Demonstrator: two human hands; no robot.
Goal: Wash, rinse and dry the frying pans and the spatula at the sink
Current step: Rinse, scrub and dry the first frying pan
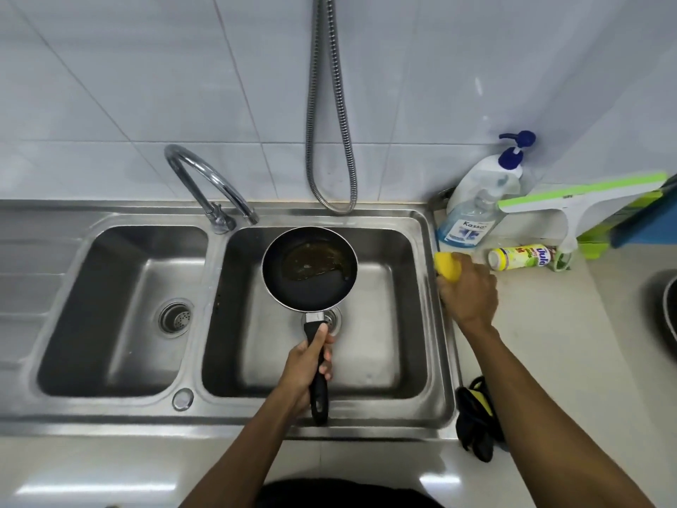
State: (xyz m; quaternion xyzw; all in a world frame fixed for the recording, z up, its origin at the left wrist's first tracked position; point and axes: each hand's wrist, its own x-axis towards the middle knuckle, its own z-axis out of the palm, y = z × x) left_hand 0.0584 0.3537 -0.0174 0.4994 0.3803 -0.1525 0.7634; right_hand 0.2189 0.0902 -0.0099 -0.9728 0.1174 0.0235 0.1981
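A small black frying pan (pixel 309 269) hangs over the right basin (pixel 384 342) of the steel double sink, with brownish oily residue pooled in its far half. My left hand (pixel 306 368) is closed around the pan's black handle. On the counter just right of the sink, my right hand (pixel 469 295) grips a yellow sponge (pixel 447 265). The rim of a second dark pan (pixel 668 309) shows at the right edge of the frame. No spatula is in view.
A curved chrome tap (pixel 208 192) ends above the right basin, and a metal hose (pixel 331 141) hangs on the tiled wall. A blue soap pump bottle (pixel 476 210), a small yellow bottle (pixel 522 256), a green-white squeegee (pixel 571 207) and a dark cloth (pixel 476 416) lie on the right counter.
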